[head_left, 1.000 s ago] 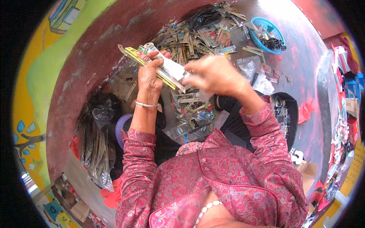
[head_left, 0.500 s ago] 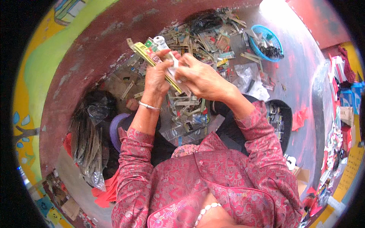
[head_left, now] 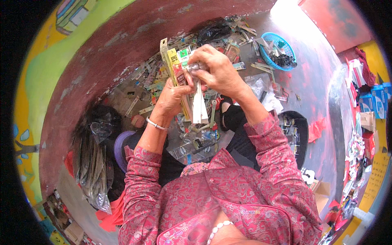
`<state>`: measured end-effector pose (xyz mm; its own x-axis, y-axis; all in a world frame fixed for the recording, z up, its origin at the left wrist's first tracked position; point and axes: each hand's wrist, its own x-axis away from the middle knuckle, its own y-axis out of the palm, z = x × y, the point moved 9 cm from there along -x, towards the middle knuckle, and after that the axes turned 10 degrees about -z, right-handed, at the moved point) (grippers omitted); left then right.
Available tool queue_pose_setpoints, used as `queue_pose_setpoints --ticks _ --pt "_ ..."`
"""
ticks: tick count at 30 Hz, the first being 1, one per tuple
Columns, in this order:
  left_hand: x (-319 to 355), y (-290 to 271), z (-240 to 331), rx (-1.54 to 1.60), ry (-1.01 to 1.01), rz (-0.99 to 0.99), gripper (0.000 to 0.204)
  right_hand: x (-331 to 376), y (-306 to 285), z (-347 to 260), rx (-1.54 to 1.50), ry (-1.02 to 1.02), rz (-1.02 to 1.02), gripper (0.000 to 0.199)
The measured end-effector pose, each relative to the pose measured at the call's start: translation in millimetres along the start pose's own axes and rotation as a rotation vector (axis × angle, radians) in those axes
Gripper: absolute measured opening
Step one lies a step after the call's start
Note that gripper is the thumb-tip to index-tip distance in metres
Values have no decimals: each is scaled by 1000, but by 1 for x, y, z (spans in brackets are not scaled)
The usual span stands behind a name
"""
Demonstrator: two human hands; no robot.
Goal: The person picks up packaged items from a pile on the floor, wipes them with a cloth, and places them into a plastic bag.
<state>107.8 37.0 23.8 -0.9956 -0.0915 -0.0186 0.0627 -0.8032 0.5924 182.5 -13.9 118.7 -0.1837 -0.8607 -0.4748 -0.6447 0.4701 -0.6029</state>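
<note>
In front of my chest, my left hand (head_left: 170, 98) is closed round a bundle of long, narrow packets (head_left: 173, 65), stood on end and slightly tilted. Yellow, green-and-white and reddish printed faces show among them. My right hand (head_left: 220, 71) presses against the bundle from the right, fingers bent in a pinch. Between its fingertips and thumb is a white strip (head_left: 199, 107) that hangs down past the hands. A greyish, crumpled bit shows at the fingertips; I cannot make out whether it belongs to the strip.
Loose narrow packets (head_left: 153, 77) litter the floor ahead. A blue basket (head_left: 292, 51) with dark pieces stands far right. A black container (head_left: 302, 122) of small packets is beside my right leg. Plastic-wrapped long dark bundles (head_left: 87, 159) lie at left, near a purple rim (head_left: 119, 142).
The bundle has swung from a leftward slant to nearly upright. My right hand has moved right and slightly up, and the white strip now hangs below it in plain sight.
</note>
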Motion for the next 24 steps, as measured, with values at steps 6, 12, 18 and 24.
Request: queue_pose_setpoints --ticks 6,12,18,24 --pt "1 10 -4 39 -60 -49 16 21 -63 85 174 403 347 18" --pt "1 10 -8 123 -73 -27 19 37 -25 104 -696 681 207 22" --pt "1 15 -20 333 -116 -116 23 23 1 68 -581 611 4 21" --pt "1 28 -28 529 -129 -174 26 13 -10 57 -364 428 59 19"
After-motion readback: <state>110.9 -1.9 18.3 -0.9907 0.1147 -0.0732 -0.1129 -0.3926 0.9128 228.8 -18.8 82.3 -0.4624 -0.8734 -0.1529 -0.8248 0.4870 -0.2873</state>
